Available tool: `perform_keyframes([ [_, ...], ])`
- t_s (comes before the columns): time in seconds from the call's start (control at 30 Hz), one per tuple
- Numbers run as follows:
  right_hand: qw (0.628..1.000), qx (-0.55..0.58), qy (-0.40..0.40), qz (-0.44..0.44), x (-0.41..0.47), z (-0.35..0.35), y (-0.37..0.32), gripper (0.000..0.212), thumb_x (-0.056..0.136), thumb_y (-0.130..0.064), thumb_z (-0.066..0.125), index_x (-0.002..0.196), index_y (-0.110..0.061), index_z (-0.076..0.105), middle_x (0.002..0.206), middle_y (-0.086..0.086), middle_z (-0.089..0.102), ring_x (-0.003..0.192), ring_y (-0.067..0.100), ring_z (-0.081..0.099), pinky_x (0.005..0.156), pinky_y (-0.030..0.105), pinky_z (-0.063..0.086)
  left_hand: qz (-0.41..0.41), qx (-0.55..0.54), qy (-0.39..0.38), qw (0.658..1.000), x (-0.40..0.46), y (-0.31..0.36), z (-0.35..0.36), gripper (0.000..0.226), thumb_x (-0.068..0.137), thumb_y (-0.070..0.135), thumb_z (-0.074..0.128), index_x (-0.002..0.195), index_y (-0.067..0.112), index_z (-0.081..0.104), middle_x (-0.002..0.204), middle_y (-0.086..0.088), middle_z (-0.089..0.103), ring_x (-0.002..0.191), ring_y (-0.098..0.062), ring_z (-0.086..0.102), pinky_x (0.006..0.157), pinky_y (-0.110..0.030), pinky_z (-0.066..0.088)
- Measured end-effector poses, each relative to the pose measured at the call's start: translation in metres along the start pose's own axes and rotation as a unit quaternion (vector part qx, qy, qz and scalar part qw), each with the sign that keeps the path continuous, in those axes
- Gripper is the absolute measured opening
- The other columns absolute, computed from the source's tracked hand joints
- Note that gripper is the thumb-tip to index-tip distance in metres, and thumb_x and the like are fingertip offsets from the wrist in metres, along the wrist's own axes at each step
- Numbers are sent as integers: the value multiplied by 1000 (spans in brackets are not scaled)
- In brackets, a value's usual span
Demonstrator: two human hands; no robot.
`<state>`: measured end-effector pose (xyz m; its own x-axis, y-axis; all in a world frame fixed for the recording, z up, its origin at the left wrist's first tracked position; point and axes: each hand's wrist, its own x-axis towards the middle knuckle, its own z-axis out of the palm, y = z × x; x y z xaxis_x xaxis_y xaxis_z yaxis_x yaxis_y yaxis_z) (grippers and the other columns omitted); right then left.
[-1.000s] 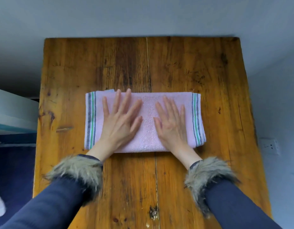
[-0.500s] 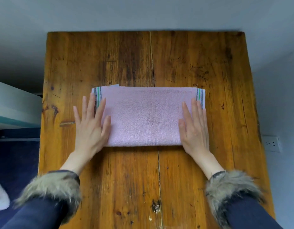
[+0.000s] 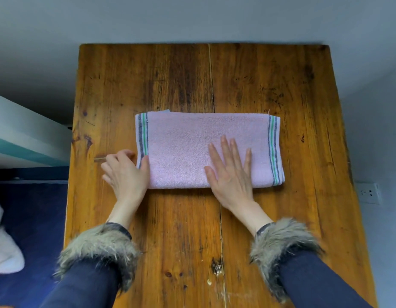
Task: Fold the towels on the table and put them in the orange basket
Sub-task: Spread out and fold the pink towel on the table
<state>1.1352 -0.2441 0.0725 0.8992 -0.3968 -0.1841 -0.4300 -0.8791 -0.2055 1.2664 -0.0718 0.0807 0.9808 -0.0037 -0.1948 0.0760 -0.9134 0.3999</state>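
Pinching the pink towel (image 3: 188, 150) at its striped left edge is the left hand (image 3: 126, 174), thumb on top. Right hand (image 3: 231, 172) lies flat on it, fingers straight. Bare wooden table (image 3: 248, 81) shows all around.

a folded pink towel (image 3: 192, 147) with striped ends lies flat on the wooden counter (image 3: 237, 81). the right hand (image 3: 231, 174) presses flat on it, fingers (image 3: 226, 150) straight. the left hand (image 3: 126, 172) pinches the towel's left end, thumb on top, its other fingers curled at the edge.
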Motion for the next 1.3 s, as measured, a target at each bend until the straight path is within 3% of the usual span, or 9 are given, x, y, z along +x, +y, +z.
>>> perform_keyframes([
  [0.27,999,-40,-15,11,-1,14,-4,60,96,-53,16,148,-28,1,152,-2,-14,142,16,-16,113,53,-13,-78,-33,-101,991,17,10,-9,24,83,33,59,96,14,67,123,-15,48,120,-36,36,96,-42,31],
  [0.43,999,-45,-18,19,0,14,-5,58,95,-55,10,144,-31,-9,151,-3,-17,143,18,-16,112,52,-15,-56,-169,-167,970,25,1,-28,13,85,24,62,79,12,59,85,-9,66,79,-27,62,70,-37,54],
  [0.6,998,-51,-22,17,1,13,-6,60,94,-55,6,148,-30,-4,153,-3,-16,144,19,-14,113,53,-13,-186,-337,-311,869,32,9,-52,29,88,9,61,115,1,55,98,-11,67,79,-20,69,58,-28,56],
  [0.7,998,-40,-46,20,2,8,-7,59,95,-53,9,148,-30,-4,157,-2,-12,144,19,-17,112,52,-16,-154,-397,-314,848,26,26,-65,29,89,9,59,118,4,56,99,-11,69,76,-19,71,55,-25,56],
  [0.83,995,72,-71,-10,6,-11,1,54,98,-45,20,149,-30,9,158,0,-6,144,17,-13,113,47,-14,-49,-390,-279,876,6,62,-77,25,88,15,61,113,17,60,102,-8,69,77,-18,70,52,-23,53],
  [0.97,962,258,70,50,-11,-40,25,38,97,-18,41,135,-14,48,155,8,21,144,21,12,117,35,7,55,-323,-226,917,-18,109,-77,24,85,14,63,109,17,63,78,-3,62,58,-9,61,50,-26,48],
  [1.07,929,332,108,125,-37,-52,52,30,95,-8,46,121,-6,60,134,11,48,126,22,43,102,21,31,132,-227,-200,944,-46,149,-54,24,82,14,60,105,20,61,65,3,52,55,-14,53,57,-28,46],
  [1.17,905,369,125,168,-56,-54,79,26,94,-6,48,113,-6,64,110,8,58,100,19,56,80,10,37,186,-162,-182,952,-77,178,-14,16,86,17,55,101,23,57,64,8,48,59,-10,51,50,-10,39],
  [1.3,848,463,69,249,-59,-48,103,25,95,-13,48,115,-12,63,105,5,65,93,16,62,84,25,52,186,-107,-199,956,-102,197,35,21,91,15,50,111,16,55,88,-8,60,76,-20,57,51,-21,36],
])
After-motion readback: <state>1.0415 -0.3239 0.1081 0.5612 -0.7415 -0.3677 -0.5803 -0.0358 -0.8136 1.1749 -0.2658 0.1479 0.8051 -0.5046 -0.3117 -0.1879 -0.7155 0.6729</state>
